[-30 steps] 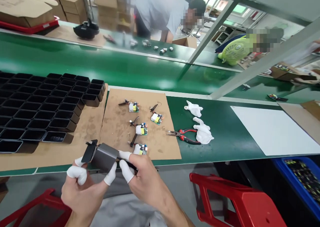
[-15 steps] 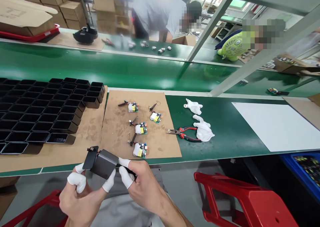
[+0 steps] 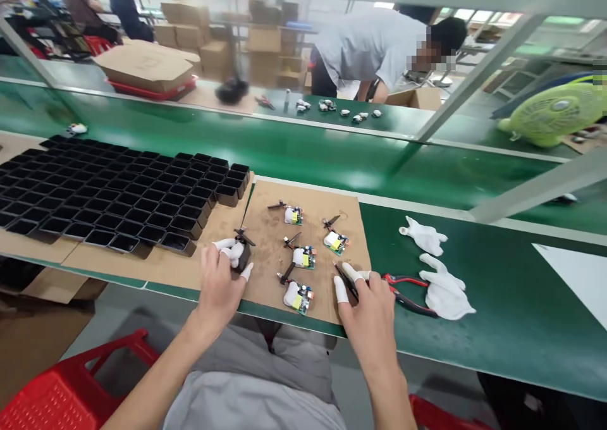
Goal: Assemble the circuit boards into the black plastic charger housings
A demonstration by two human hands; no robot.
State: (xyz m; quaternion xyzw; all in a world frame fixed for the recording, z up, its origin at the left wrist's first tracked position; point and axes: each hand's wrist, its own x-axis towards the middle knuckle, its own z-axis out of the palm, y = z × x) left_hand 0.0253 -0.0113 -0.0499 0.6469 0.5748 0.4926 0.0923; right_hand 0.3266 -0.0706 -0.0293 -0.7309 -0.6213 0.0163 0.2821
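Well, the work looks only partway along. Your left hand (image 3: 215, 284) is closed around a dark housing (image 3: 244, 257) at the near left of the cardboard sheet (image 3: 265, 259), with a thin dark part standing out at its top. Your right hand (image 3: 374, 303) is narrowed over the head of the pliers (image 3: 408, 281), at the sheet's right edge, with the red-and-black handles reaching right onto the green bench (image 3: 497, 335).

Between your hands and beyond them, four circuit boards lie outside any housing: the far board (image 3: 294, 215), the right board (image 3: 336, 242), the middle board (image 3: 304, 257) and the near board (image 3: 298, 297). They seem to be left to deal with, as do the rows of black housings (image 3: 227, 197) at left. Two white crumpled pieces lie at right, the far piece (image 3: 429, 237) apart from the near piece (image 3: 448, 291), which touches the handles.

You can't see much of the held housing: your fingers cover it, so what sits inside and whether it rests on the cardboard are unclear. Your right fingers hide the middle of the pliers, and I can't tell whether you grip them or only touch them. The leftmost housings are cut off, and their dark interiors are hard to read.
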